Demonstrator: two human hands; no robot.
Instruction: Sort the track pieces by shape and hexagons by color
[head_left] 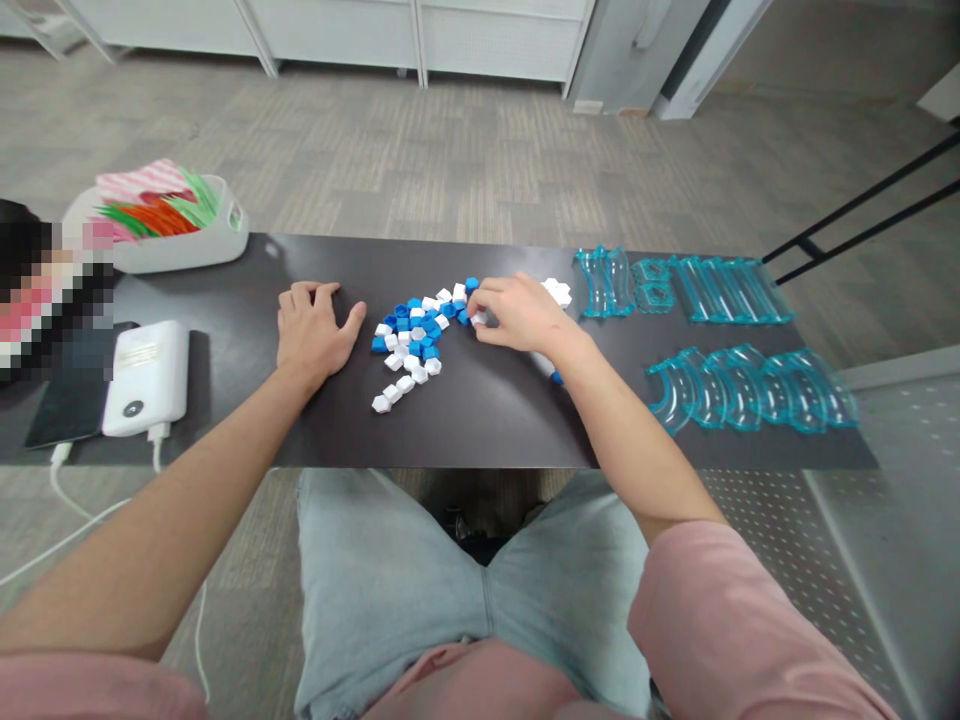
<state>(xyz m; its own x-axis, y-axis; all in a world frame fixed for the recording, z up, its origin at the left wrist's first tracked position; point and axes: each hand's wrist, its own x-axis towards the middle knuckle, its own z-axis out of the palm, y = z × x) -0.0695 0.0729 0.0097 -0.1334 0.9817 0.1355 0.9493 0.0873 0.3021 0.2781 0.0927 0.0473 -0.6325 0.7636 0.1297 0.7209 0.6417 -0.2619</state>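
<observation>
Mid-frame, I had the right hand (517,310) with fingers (491,299) curled at a white piece (481,319), clamped or not I couldn't tell, left hand (311,330) splayed on the bench (480,430), and that piece looked light, stiff, best pinched across its sides.

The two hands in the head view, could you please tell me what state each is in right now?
Left hand: open, palm down on the dark table.
Right hand: fingers curled at a white piece; whether held cannot be told.
</observation>
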